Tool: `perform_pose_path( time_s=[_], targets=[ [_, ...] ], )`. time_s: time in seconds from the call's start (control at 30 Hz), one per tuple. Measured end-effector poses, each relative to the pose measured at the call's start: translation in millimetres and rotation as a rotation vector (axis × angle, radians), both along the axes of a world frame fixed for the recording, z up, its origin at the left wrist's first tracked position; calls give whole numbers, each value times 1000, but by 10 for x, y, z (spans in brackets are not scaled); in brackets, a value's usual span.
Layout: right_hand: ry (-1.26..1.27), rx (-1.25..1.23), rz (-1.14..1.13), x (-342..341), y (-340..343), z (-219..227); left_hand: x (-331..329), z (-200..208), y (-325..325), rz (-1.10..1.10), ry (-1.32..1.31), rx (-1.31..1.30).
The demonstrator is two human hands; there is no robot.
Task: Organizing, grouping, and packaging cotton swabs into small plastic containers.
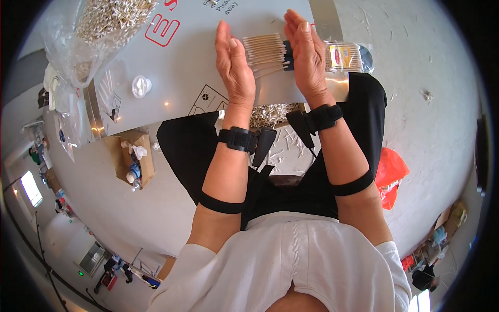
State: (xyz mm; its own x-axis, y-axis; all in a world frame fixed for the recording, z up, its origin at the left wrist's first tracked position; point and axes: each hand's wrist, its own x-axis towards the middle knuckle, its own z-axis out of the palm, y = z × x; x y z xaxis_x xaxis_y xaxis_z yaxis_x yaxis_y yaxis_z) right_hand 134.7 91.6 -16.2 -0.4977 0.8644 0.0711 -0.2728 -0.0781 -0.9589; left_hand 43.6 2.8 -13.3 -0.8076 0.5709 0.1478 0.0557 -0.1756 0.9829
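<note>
Grey floor spreads out on both sides of the seated person, with pale loose bits strewn at the right. Over the knees stands a silver-grey bench, red and black markings printed on its top. Black trousers and a white short-sleeved shirt come next in size. At the bench's far left a clear plastic bag holds a great pile of cotton swabs. On the floor at the left, an open cardboard box contains bottles and crumpled white material; a red plastic bag lies to the right of the person's right leg. Below the bench's near edge, between the knees, more loose cotton swabs are heaped.

The left hand and right hand are both spread flat, palms facing, fingers straight and thumbs uppermost, well apart and pinching nothing. Between them, on the bench, a row of cotton swabs lies crosswise, the nearest few slanting; whether either palm touches the ends, I cannot tell. Just beyond the right hand is a clear packet of cotton swabs with a yellow label. Black wrist straps circle both wrists. Smallest, a white plastic cup sits left of the left hand.
</note>
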Motion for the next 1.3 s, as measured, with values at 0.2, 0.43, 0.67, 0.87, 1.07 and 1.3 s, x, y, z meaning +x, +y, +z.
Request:
perform_pose_path(
  time_s=[0.2,0.43,0.67,0.87,1.07,1.3],
  targets=[
    [57,-58,10,-28,-106,-6,-4,-22,53,-89,-91,124],
    [89,-149,-44,61,-109,-6,-127,51,-145,-115,813,-424],
    [74,-86,-119,119,-90,-48,73,222,-456,-194,1066,-706],
    [69,-75,-118,112,-103,-36,27,143,-441,-34,1030,-568],
    [65,-65,-118,112,-91,-56,7,137,-384,-25,1057,-558],
    [36,-40,-115,111,-107,-32,11,126,-393,-38,1044,-543]
  ],
)
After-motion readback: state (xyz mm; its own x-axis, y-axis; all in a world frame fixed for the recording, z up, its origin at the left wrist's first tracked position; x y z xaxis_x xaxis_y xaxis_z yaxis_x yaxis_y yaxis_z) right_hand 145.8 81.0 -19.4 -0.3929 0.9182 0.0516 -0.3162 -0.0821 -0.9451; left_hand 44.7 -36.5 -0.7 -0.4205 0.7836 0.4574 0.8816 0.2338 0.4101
